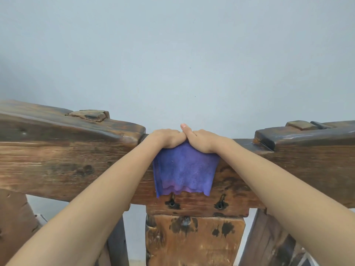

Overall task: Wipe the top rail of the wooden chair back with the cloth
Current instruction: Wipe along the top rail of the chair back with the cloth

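The dark wooden top rail [67, 158] of the chair back runs across the view from left to right. A purple cloth [184, 169] is draped over the lowered middle of the rail and hangs down its near face. My left hand [166, 138] and my right hand [201, 139] lie side by side on the rail's top edge, both pressing down on the cloth's upper part. Their fingers curl over the far side and are hidden there.
Raised thick end blocks [299, 135] of the rail stand on either side of my hands. A central wooden splat [194, 240] with dark stains and two metal eyelets runs down below the cloth. A plain pale wall [172, 54] is close behind.
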The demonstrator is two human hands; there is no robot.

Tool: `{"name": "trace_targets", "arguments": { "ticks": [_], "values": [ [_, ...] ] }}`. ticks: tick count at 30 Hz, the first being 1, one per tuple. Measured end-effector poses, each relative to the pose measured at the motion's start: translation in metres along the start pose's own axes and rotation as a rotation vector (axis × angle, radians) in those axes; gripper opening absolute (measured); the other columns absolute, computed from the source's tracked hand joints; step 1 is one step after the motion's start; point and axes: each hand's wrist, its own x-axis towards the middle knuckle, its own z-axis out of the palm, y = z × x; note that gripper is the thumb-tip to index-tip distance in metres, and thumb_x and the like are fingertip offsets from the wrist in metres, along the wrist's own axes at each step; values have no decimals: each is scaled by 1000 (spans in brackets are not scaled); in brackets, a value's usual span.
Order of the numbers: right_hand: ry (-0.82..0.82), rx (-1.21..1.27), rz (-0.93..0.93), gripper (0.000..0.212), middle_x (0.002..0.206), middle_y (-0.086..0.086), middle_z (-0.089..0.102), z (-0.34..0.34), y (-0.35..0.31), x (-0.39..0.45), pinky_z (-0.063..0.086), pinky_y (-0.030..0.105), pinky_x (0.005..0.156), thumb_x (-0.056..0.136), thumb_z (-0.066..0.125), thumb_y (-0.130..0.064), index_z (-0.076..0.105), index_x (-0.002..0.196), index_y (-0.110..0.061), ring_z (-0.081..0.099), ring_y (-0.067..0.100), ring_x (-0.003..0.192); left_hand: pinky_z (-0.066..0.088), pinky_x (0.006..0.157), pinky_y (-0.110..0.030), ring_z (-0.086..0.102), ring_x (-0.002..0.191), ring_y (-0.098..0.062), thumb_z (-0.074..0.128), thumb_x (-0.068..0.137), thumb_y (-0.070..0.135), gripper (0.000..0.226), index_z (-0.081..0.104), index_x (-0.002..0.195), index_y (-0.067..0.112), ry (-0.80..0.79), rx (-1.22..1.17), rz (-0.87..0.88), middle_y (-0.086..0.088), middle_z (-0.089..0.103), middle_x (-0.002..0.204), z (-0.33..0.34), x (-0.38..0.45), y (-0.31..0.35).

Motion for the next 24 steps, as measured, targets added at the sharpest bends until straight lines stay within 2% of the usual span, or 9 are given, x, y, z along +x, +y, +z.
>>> {"name": "trace_targets", "arguments": {
  "ticks": [3, 6, 10, 12, 14, 16, 20, 22, 24],
  "values": [
    [70, -106, -97, 73, 162, -5, 41, 2, 14, -29, 18, 44, 125, 101, 1, -63, 37, 157, -35, 34, 20, 151, 16, 123, -47, 27, 151, -23, 11, 102, 45, 60, 32, 157, 31, 76, 65, 141, -1, 37, 162, 14, -13, 14],
    [156, -201, -93, 65, 166, -4, 34, 9, 19, -54, 13, 38, 125, 107, 7, -52, 31, 160, -24, 25, 11, 154, 16, 123, -46, 23, 152, -19, 12, 103, 44, 60, 27, 159, 28, 138, 101, 187, 3, 32, 164, 23, -27, 22],
    [431, -362, -52, 62, 152, 3, 54, 28, 17, -83, 26, 32, 117, 108, 13, -42, 52, 147, -15, 46, 18, 143, 26, 119, -49, 28, 150, -18, 12, 103, 47, 62, 33, 154, 19, 173, 123, 189, 2, 34, 161, 31, -42, 31],
    [493, -363, -41, 64, 146, 1, 60, 31, 17, -93, 30, 30, 113, 107, 14, -44, 58, 141, -15, 52, 19, 137, 26, 118, -49, 25, 151, -16, 9, 103, 48, 63, 33, 155, 21, 158, 119, 192, 3, 33, 162, 31, -42, 33],
    [478, -352, -43, 65, 141, -3, 63, 29, 18, -92, 36, 32, 108, 106, 11, -47, 60, 138, -19, 54, 18, 135, 22, 121, -49, 18, 154, -13, 5, 103, 46, 63, 26, 158, 24, 122, 112, 194, 7, 26, 166, 29, -38, 34],
    [410, -317, -3, 66, 138, -7, 62, 20, 20, -82, 41, 38, 104, 105, 6, -50, 59, 135, -24, 54, 18, 133, 22, 120, -50, 21, 153, -14, 4, 104, 42, 62, 29, 157, 25, 121, 83, 189, 7, 28, 165, 29, -28, 36],
    [213, -225, 87, 63, 147, 1, 58, -2, 35, -51, 39, 47, 111, 107, 7, -46, 56, 141, -26, 51, 27, 137, 20, 121, -46, 29, 150, -20, 6, 104, 40, 62, 35, 155, 21, 120, 70, 140, 0, 36, 162, 29, 1, 51],
    [130, -211, 138, 65, 151, 8, 54, -11, 44, -35, 31, 48, 117, 106, 7, -44, 54, 145, -22, 47, 31, 140, 16, 122, -47, 29, 150, -23, 6, 104, 41, 63, 34, 156, 20, 46, 40, 108, -2, 35, 163, 25, 16, 58],
    [47, -237, 196, 67, 158, 13, 46, -17, 51, -18, 14, 50, 124, 107, 5, -42, 46, 152, -16, 38, 31, 147, 19, 121, -49, 35, 147, -27, 7, 104, 40, 64, 40, 154, 19, -11, 6, 103, -6, 38, 161, 20, 29, 61]
  ]
}}
